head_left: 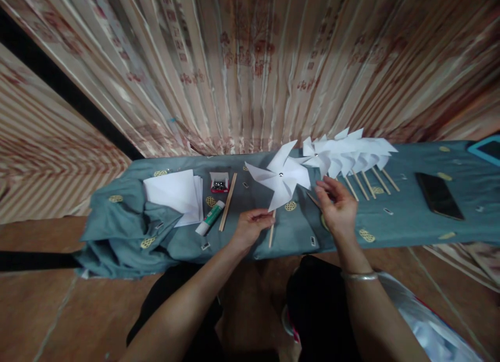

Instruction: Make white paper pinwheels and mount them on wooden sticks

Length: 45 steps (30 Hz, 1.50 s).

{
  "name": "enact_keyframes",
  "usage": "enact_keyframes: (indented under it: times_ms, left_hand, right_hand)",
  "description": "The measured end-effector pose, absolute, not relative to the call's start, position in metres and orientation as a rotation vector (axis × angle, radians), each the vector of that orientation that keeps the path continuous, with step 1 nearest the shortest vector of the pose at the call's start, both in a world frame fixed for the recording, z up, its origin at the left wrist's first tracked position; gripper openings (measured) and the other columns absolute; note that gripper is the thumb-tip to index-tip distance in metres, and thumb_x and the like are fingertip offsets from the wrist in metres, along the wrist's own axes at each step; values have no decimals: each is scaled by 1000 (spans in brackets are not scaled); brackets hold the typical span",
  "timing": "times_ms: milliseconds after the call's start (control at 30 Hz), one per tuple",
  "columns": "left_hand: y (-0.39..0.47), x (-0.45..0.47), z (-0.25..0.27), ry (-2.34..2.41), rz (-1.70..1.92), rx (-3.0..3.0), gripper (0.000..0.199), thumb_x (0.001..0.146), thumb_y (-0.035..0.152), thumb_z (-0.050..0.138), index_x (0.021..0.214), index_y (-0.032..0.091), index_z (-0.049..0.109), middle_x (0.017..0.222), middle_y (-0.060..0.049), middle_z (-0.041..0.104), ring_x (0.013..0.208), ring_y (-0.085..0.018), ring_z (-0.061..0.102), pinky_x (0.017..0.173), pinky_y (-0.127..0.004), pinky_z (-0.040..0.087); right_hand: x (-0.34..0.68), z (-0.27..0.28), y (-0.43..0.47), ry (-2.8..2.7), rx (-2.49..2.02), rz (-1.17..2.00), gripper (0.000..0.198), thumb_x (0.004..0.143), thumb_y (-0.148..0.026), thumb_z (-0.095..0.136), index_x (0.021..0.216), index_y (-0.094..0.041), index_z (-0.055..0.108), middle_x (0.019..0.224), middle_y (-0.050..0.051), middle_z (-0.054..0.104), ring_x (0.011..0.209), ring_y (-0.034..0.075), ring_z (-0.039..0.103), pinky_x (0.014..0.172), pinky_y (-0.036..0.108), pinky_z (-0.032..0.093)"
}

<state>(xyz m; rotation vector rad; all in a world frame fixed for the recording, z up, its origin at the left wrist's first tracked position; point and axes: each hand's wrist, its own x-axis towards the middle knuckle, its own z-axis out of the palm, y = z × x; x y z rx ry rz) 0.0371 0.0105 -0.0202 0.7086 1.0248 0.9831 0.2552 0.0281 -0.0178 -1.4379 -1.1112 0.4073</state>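
Note:
My left hand (253,227) is closed around the wooden stick of a white paper pinwheel (282,177), just below its blades. A shiny pin sits at the pinwheel's centre, and its stick (272,236) points down toward me. To the right, my right hand (336,206) hovers near the pinwheel's right blade with its fingers bent and apart, nothing visible in them. Beside that hand a thin pointed thing (312,199) lies partly hidden; its kind is unclear. Behind the hand, several finished white pinwheels (351,152) overlap in a row, their sticks (366,185) toward me.
On the left of the cloth-covered table (394,221) lie white paper sheets (172,192), a small box of metal pins (219,183), a glue stick (210,218) and loose wooden sticks (228,203). A dark phone (439,195) and a blue-edged device (486,149) are at right. Curtains (250,65) hang behind.

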Motion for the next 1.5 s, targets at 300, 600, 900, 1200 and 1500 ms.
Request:
enact_keyframes:
  times_ms: [300,600,900,1200,1500]
  left_hand:
    - [8,34,-24,1019,946,773,38,45,32,91,77,15,78,70,-5,73,65,-15,64,70,-30,51]
    - [11,32,-26,1064,1028,815,32,50,31,89,77,17,78,73,-5,74,71,-18,66,73,-31,53]
    - [12,33,-21,1070,1065,749,32,44,29,89,71,18,78,69,-3,73,66,-16,63,73,-31,52]
    - [14,36,-23,1080,1103,747,31,44,29,88,70,18,77,71,-3,74,69,-17,65,75,-31,53]
    - [15,36,-22,1077,1106,726,32,43,30,89,70,18,77,70,-2,73,67,-15,63,74,-30,52]
  right_hand:
    - [255,-24,39,-913,-1341,608,41,64,-37,80,99,-18,70,75,2,73,74,19,68,83,40,54]
    - [243,-17,35,-888,-1343,710,41,57,-33,83,94,-19,71,66,-2,71,66,16,65,75,35,54]
    - [230,-13,32,-867,-1309,834,43,52,-36,88,89,-21,71,63,-4,70,60,14,63,72,34,53]
    - [218,-15,29,-826,-1271,940,44,51,-38,89,88,-22,72,64,-3,72,58,14,63,69,35,53]
    - [205,-10,23,-747,-1212,1078,44,49,-34,90,88,-22,72,64,-3,72,56,13,62,64,31,52]
